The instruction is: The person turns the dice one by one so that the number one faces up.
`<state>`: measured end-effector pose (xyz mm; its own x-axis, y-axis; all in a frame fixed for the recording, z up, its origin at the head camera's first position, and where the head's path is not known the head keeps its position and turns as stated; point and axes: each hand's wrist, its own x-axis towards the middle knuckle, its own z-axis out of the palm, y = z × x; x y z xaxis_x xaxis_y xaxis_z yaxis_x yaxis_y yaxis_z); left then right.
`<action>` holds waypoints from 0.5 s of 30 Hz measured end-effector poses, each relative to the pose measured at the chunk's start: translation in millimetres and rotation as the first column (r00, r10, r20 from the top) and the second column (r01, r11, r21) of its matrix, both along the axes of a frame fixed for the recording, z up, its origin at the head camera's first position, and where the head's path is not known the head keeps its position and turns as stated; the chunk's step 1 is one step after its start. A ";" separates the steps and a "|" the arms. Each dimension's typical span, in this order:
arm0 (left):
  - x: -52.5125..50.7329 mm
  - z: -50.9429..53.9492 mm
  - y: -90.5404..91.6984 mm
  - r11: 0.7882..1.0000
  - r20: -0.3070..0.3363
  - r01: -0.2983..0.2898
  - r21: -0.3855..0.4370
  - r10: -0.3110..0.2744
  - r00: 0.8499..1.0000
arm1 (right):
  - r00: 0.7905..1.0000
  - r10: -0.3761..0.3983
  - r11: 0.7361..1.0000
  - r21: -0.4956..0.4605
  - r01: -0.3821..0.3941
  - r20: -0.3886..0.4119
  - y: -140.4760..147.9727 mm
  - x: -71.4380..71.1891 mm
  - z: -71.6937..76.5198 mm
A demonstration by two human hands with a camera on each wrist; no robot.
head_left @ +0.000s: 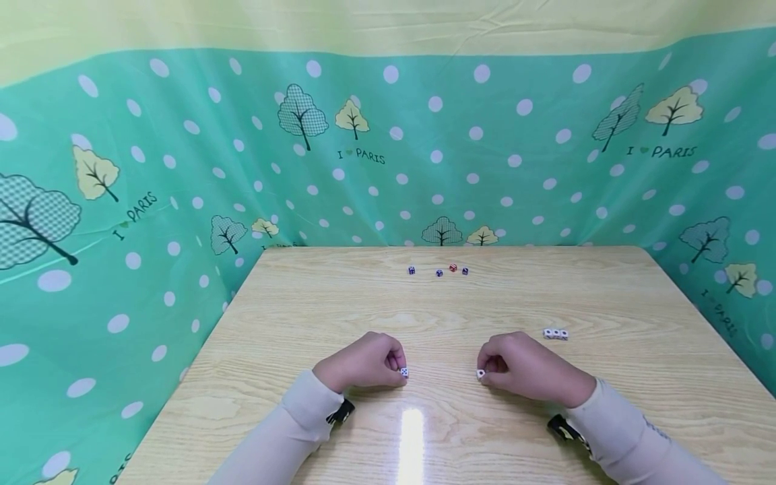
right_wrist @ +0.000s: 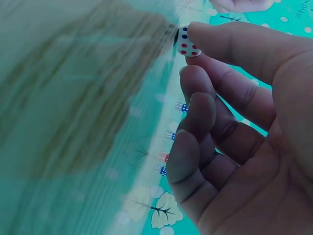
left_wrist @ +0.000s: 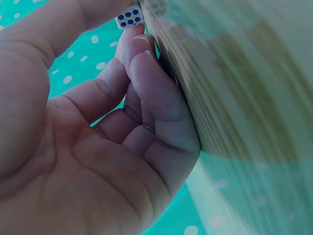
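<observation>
three white dice [head_left: 556, 334] touching in a row just beyond right hand [head_left: 524, 364]. three blue dice [head_left: 411, 270] plus red die [head_left: 453, 268] near far edge of wooden table [head_left: 327, 296], patterned curtain [head_left: 436, 135] behind. left hand [head_left: 366, 360] pinches one white die [head_left: 404, 372], right hand pinches another white die [head_left: 481, 373]; well apart, both partly covered by the grip. head view: five on top of left one, single pip on right one. left wrist view adds a six-pip side; right wrist view adds red and blue pips, thumb [right_wrist: 220, 41] over some.

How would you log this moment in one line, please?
left hand: pinches white die | right hand: pinches second white die | nearby: row of three white dice
</observation>
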<state>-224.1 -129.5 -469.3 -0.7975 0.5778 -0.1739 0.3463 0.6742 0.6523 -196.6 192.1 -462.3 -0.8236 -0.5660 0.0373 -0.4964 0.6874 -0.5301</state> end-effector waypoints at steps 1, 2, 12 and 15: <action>-0.1 0.1 0.0 1.000 0.000 0.000 -0.001 0.000 1.000 | 1.000 -0.001 1.000 0.004 0.001 -0.003 0.1 -0.2 -0.4; -0.1 0.3 -0.1 1.000 0.001 0.000 0.000 0.000 1.000 | 1.000 -0.002 1.000 0.009 0.002 -0.008 0.1 -0.5 -0.7; -0.3 -0.1 -0.1 1.000 0.004 -0.003 -0.001 0.003 1.000 | 0.999 -0.005 0.997 0.070 0.009 -0.050 -1.2 0.0 -2.3; -0.9 -0.2 -0.3 1.000 0.000 0.002 -0.003 -0.002 1.000 | 0.997 -0.011 0.996 0.091 0.018 -0.075 -2.5 1.9 -3.3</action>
